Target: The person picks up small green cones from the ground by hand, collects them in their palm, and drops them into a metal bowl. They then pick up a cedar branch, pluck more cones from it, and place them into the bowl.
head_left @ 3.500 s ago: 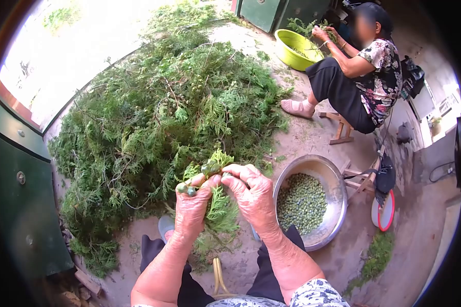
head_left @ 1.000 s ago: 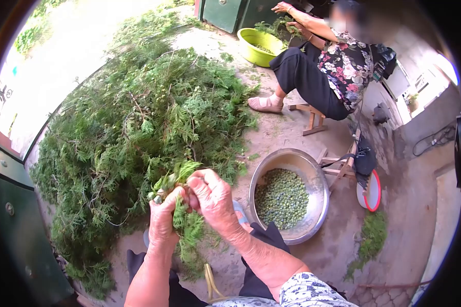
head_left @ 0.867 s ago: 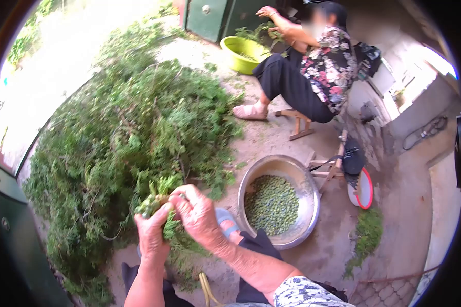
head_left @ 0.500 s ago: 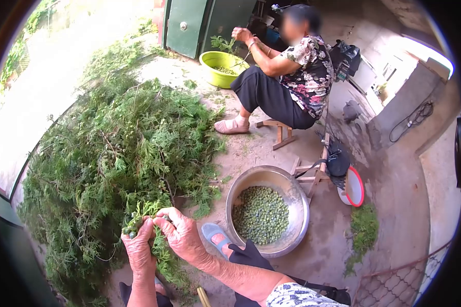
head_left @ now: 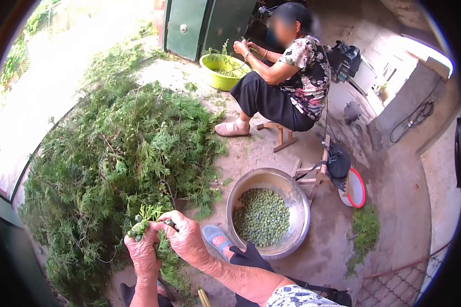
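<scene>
My left hand (head_left: 144,251) is closed on a leafy green sprig (head_left: 151,213) with round green berries at its tip, over the lower edge of the branch pile (head_left: 118,153). Touching the sprig from the right is my right hand (head_left: 183,236), its fingers pinched, with a few dark green berries showing between them. Part of the sprig hangs below my hands. To the right of my hands a wide metal basin (head_left: 305,221) holds many green berries (head_left: 261,217).
Another person (head_left: 305,71) sits on a low wooden stool (head_left: 279,136), handling a sprig over a yellow-green basin (head_left: 206,67). A wooden chair (head_left: 320,174), a red-rimmed bowl (head_left: 361,188) and loose greenery (head_left: 364,233) lie right of the metal basin.
Both my hands have shifted slightly right and down, still on the sprig. The other person's hands have lowered toward the yellow-green basin, and their head has tilted down.
</scene>
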`<state>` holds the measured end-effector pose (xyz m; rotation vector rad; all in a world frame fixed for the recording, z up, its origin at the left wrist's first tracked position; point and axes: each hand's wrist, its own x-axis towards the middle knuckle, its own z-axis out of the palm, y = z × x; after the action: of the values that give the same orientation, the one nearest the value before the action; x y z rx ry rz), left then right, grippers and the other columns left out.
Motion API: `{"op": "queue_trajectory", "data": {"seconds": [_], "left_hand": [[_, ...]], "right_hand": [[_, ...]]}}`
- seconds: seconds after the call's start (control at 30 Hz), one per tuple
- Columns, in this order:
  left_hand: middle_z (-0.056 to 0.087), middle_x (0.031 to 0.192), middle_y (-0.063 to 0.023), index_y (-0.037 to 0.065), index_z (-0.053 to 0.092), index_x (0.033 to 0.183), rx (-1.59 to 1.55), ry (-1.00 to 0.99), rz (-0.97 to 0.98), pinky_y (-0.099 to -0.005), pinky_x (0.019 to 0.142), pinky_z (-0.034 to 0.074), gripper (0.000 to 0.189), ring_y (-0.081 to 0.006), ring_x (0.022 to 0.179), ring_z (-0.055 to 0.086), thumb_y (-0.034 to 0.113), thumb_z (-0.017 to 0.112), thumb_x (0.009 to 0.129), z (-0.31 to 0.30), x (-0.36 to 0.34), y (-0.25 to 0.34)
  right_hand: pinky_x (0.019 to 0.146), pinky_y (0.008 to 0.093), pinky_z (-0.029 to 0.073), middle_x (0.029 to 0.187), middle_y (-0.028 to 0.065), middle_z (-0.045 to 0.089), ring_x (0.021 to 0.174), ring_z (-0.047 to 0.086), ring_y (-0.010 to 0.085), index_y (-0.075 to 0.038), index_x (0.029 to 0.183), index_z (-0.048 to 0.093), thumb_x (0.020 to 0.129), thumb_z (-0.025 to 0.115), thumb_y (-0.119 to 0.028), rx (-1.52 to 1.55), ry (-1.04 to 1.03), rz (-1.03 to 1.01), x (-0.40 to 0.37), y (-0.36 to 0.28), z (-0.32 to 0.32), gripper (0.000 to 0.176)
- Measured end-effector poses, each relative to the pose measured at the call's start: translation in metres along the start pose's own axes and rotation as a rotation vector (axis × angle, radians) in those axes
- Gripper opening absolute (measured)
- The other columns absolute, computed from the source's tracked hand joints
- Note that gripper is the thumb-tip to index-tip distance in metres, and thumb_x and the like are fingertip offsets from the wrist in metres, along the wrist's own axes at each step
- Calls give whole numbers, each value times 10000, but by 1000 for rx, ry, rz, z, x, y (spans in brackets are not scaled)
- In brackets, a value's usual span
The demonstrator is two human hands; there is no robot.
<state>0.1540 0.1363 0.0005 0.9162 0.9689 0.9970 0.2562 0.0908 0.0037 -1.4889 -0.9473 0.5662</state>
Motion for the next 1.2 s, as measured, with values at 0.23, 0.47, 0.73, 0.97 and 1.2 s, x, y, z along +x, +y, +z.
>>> {"op": "queue_trajectory", "data": {"seconds": [0.23, 0.47, 0.73, 0.97, 1.2], "left_hand": [[612, 734, 37, 30, 663, 814, -17, -10, -36, -241, 586, 419, 83, -61, 629, 513, 43, 733, 771, 7, -7, 14], [672, 828, 5, 26, 689, 890, 91, -219, 18, -218, 677, 458, 105, -45, 730, 561, 72, 726, 803, -9, -2, 15], [657, 771, 26, 37, 694, 820, 228, -505, -26, -232, 655, 459, 113, -43, 694, 544, 100, 765, 759, -19, 1, 22], [606, 641, 33, 22, 677, 738, 397, -551, -89, -242, 558, 428, 137, -40, 606, 508, 102, 785, 708, -23, 4, 23], [604, 646, 2, 3, 666, 825, 61, -274, -49, -220, 526, 404, 174, -73, 559, 521, 105, 776, 737, -9, 0, 17]], "right_hand": [[357, 199, 333, 657, -29, 543, 485, 448, 37, -87, 907, 596, 921, 588, -248, 612, -116, 613, 7, -5, -9, 161], [476, 256, 459, 867, 71, 629, 634, 602, 143, -51, 990, 544, 892, 574, -79, 1034, -100, 578, 36, 6, -31, 106], [597, 191, 477, 839, 0, 619, 631, 565, 56, -2, 1002, 616, 894, 627, -199, 830, -303, 579, 37, 9, -25, 225], [685, 215, 480, 835, 18, 640, 755, 586, 71, 11, 943, 653, 849, 680, -247, 558, -670, 373, 38, -12, -36, 275], [664, 260, 425, 773, 1, 577, 729, 502, 89, -33, 895, 619, 842, 681, -244, 307, -457, 213, 39, 3, -32, 226]]}}
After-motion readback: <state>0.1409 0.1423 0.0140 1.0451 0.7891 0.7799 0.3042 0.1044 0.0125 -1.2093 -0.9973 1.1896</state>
